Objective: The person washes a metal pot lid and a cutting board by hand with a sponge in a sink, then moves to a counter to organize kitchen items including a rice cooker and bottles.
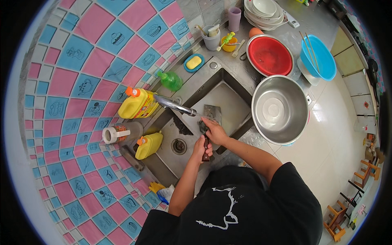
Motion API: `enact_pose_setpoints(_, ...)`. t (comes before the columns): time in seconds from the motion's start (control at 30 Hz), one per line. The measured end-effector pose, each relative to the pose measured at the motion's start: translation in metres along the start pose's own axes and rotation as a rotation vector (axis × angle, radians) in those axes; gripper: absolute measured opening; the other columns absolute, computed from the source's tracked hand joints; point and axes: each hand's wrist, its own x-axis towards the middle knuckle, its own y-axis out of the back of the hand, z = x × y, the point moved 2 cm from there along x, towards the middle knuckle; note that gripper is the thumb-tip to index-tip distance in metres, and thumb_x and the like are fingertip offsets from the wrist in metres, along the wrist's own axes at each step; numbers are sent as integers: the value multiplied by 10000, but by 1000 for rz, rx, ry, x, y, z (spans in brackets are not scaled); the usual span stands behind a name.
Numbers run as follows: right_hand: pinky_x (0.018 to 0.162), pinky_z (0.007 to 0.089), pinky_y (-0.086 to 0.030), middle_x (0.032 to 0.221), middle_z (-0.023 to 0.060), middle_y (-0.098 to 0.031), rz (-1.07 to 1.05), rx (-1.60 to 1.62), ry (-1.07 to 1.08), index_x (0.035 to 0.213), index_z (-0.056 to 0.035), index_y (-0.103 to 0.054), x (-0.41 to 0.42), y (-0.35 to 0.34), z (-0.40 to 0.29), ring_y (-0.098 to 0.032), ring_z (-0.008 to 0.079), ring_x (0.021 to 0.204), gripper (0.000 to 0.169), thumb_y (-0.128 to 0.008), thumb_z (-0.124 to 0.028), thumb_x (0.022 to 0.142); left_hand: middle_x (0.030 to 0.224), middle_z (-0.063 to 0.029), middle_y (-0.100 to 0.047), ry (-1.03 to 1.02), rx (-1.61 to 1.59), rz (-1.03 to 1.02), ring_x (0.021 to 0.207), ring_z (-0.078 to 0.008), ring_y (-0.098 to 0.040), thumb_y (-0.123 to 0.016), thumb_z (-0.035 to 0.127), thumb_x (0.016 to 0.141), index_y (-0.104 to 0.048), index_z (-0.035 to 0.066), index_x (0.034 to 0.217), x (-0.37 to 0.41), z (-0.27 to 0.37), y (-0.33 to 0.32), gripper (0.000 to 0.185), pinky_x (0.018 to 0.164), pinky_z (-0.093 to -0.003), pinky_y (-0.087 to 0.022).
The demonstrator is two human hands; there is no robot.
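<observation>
My left hand grips the brown riveted handle of a kitchen cleaver. Its broad grey blade points away from me over the sink. My right hand lies across the blade near the handle, fingers reaching to its left side. By those fingertips is a dark, rough patch; whether it is a scrubber or part of the blade I cannot tell. Thin water runs from the chrome faucet just above my right fingers. Cloudy water stands in the right basin.
The left basin has a drain strainer and a yellow jug. Behind the sink stand a detergent jug, a green bottle and a soap dish. A steel basin and red bowl sit at right.
</observation>
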Motion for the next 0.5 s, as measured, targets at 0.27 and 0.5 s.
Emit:
enact_pose_setpoints(0.27, 1070, 481, -205, 1446, 165, -239, 62, -345, -215, 1344, -38, -340, 59, 0, 30, -225, 296, 1340, 501, -413, -258, 900, 636, -49, -452, 72, 57, -16, 428, -119, -390, -376, 420, 952, -390, 133, 929, 13, 8, 15, 288, 384, -268, -343)
enact_pose_setpoints(0.5, 1076, 500, -178, 1465, 146, -203, -105, -236, -112, 1363, -49, -311, -11, 7, 5, -211, 281, 1349, 490, -378, -241, 917, 642, -55, -465, 80, 42, 0, 431, -119, -396, -387, 431, 946, -397, 113, 897, 14, 9, 12, 322, 386, -267, -346)
